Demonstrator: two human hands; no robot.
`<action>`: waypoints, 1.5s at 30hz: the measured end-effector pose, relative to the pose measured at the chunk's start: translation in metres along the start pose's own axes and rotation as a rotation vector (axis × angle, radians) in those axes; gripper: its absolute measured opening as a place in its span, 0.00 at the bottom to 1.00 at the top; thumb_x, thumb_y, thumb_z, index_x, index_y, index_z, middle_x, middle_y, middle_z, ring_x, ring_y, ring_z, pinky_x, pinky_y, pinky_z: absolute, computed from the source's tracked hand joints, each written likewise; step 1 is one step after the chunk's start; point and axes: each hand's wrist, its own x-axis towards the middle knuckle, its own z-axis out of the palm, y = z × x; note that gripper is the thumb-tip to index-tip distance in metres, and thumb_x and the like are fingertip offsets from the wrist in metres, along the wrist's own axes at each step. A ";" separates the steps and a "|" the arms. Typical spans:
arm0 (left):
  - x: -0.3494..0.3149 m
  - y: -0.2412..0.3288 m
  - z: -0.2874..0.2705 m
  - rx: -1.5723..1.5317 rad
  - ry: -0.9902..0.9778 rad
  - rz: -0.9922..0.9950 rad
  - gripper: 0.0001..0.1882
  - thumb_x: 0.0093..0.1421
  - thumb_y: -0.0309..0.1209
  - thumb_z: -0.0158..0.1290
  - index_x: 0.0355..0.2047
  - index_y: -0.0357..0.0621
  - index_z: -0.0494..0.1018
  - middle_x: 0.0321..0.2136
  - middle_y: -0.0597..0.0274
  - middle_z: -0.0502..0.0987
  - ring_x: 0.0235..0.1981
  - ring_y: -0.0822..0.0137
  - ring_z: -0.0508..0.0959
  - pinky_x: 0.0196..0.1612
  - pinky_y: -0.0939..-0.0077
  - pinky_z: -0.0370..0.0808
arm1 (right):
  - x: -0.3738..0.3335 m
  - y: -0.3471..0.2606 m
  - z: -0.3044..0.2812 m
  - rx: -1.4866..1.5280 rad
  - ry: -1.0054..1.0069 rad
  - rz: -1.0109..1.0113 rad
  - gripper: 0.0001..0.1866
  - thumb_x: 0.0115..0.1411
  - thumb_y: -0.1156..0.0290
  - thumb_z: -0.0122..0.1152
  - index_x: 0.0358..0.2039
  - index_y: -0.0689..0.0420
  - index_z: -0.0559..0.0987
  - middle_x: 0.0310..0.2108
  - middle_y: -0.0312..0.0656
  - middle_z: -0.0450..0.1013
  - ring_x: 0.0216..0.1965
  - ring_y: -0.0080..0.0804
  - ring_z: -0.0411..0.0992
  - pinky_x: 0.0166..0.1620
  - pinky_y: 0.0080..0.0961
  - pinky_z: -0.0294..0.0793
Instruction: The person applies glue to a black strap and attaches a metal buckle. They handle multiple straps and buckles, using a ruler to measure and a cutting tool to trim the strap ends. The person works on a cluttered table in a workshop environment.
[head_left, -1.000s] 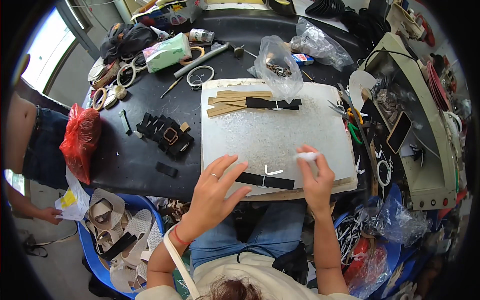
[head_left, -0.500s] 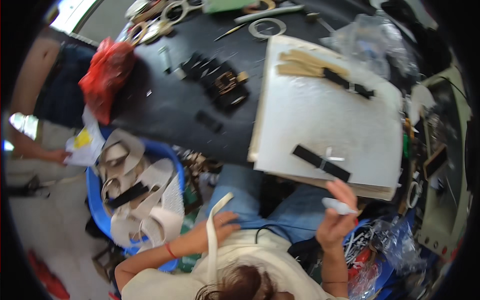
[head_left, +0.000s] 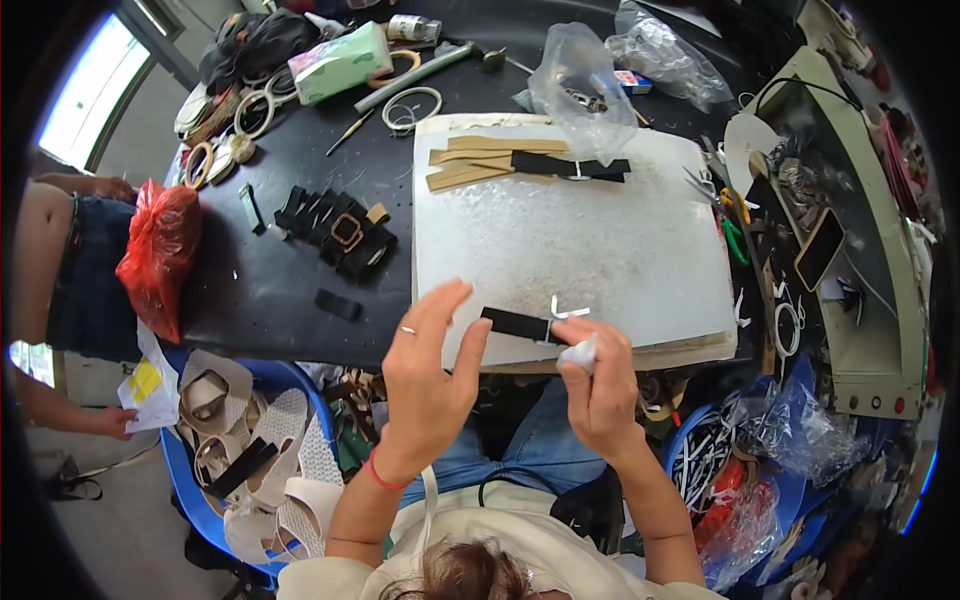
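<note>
Cluttered black table (head_left: 290,290): buckled straps (head_left: 340,232) lie beside white board (head_left: 600,240).

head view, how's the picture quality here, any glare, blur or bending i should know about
Head view: sharp, no motion blur on the left hand or right hand; strong fisheye bending, so the white work board bows and the corners go black; the window at upper left is blown out; light on the black table is soft and even, with faint shadows only.
</note>
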 end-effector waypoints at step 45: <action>-0.008 -0.027 0.021 -0.189 -0.182 0.224 0.16 0.46 0.16 0.65 0.37 0.39 0.77 0.40 0.49 0.80 0.36 0.60 0.83 0.38 0.75 0.81 | 0.007 -0.024 -0.028 -0.081 -0.146 0.187 0.22 0.46 0.73 0.74 0.42 0.64 0.78 0.27 0.43 0.73 0.26 0.36 0.71 0.29 0.28 0.71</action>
